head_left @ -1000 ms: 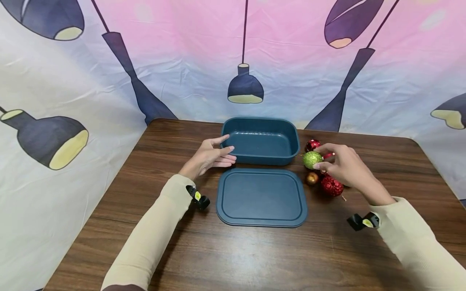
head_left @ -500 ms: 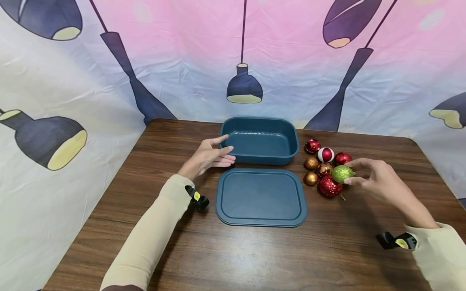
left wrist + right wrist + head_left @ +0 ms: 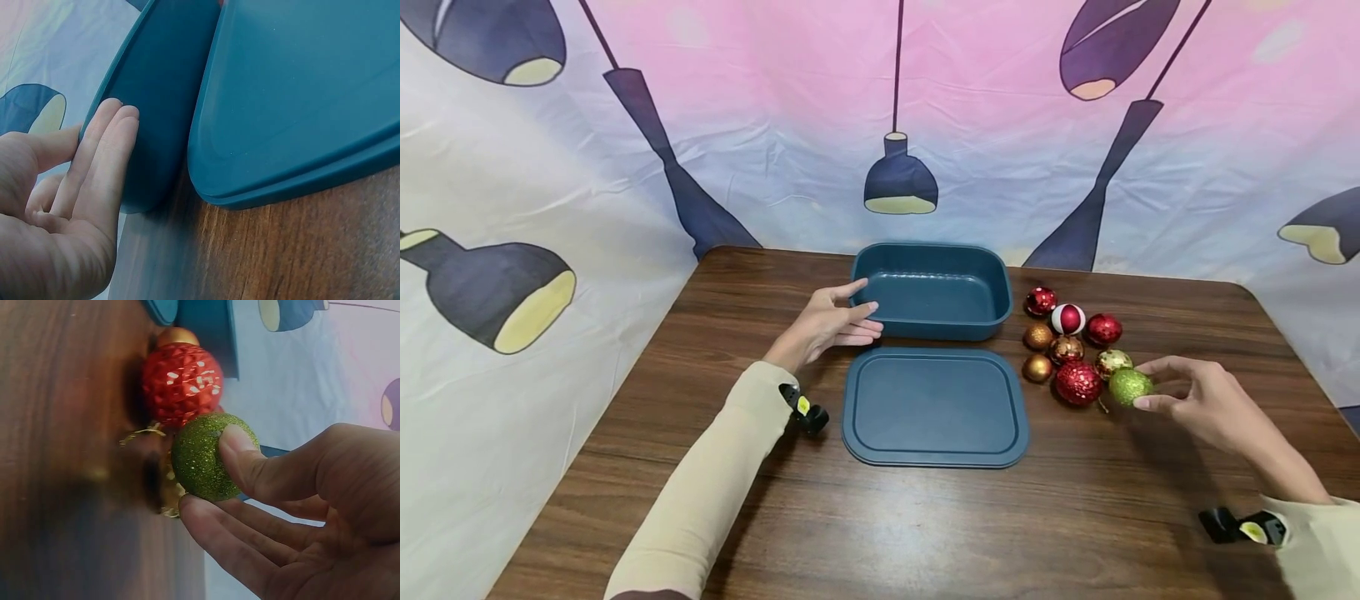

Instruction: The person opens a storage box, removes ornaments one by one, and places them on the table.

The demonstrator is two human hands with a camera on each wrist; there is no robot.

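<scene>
Between thumb and fingers, my right hand (image 3: 1213,408) pinches a green glitter bauble (image 3: 1130,387), at the right of the bauble cluster. The right wrist view shows the thumb lying on this green bauble (image 3: 203,456); behind it are a faceted red bauble (image 3: 182,384) and a partly hidden gold one. At the left end of a deep teal box (image 3: 932,325), my left hand (image 3: 827,325) touches the wall with fairly straight fingers. The left wrist view has two fingertips (image 3: 128,112) against the box's outer wall (image 3: 159,125). A flat teal lid (image 3: 936,408) lies in front of the box.
Beside the box and lid lie several baubles: shiny red (image 3: 1041,301), red-and-white (image 3: 1067,318), dark red (image 3: 1104,329), copper (image 3: 1067,350), small gold (image 3: 1037,367), large red (image 3: 1078,383) and yellow-gold (image 3: 1113,362). A printed cloth (image 3: 805,167) hangs behind the wooden table (image 3: 925,533).
My right hand has carried the green bauble rightward and nearer to me, from beside the box to the cluster's right side, uncovering other baubles. The left hand stays at the box.
</scene>
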